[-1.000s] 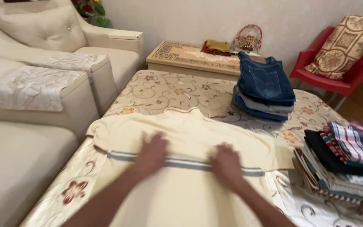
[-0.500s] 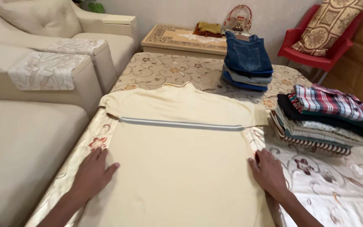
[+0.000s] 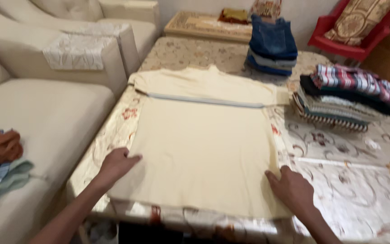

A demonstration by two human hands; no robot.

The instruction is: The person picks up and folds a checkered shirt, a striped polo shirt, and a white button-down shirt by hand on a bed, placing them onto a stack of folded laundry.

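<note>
Cream shirt lies flat on the bench; left hand and right hand rest spread on its near side edges.

Two forearms and two bare hands were seen from above, the left hand and the right hand. No sleeve, glove, watch or ring was seen on either arm as far as the lower edge of the view, and the forearms were uncovered to the wrist. The fingers were blurred, so the nails could not be made out.
</note>
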